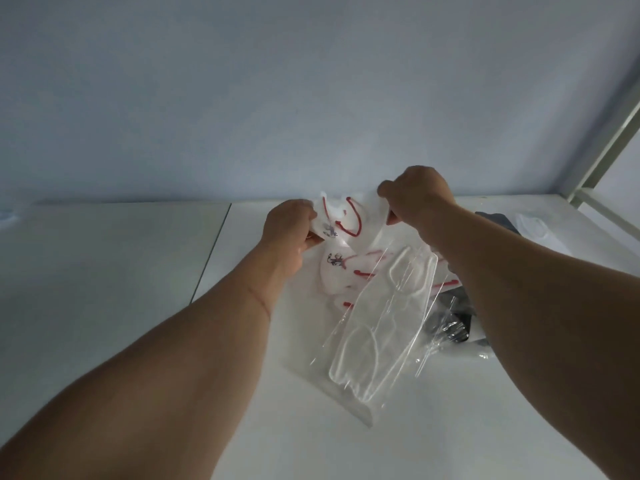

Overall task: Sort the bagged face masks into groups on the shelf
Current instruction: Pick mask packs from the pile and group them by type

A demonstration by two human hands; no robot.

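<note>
Stretching across the lower frame is a smooth white shelf board (104,289), with a thin seam running from its far edge toward the near left. Behind it stands a plain pale blue-grey wall (277,81), and a pale metal shelf post (602,157) slants up at the far right.

The left hand (289,225) and the right hand (417,195) both pinch a white face mask with red ear loops in a clear plastic bag (341,216), held up between them just above the far part of the shelf. A small dark printed figure shows near the left hand. The fingertips of both hands are hidden behind the bag and knuckles.

Below it lies a second white bagged mask with red loops and the same print (337,271). Overlapping that, nearer, is a glossy clear bag holding a white mask with white loops (381,327), creased and shiny. A dark grey bagged mask (453,323) lies partly hidden under the right forearm. At the far right, a dark shape (498,220) and a pale bagged mask (540,230) are blurred and hard to make out.
</note>
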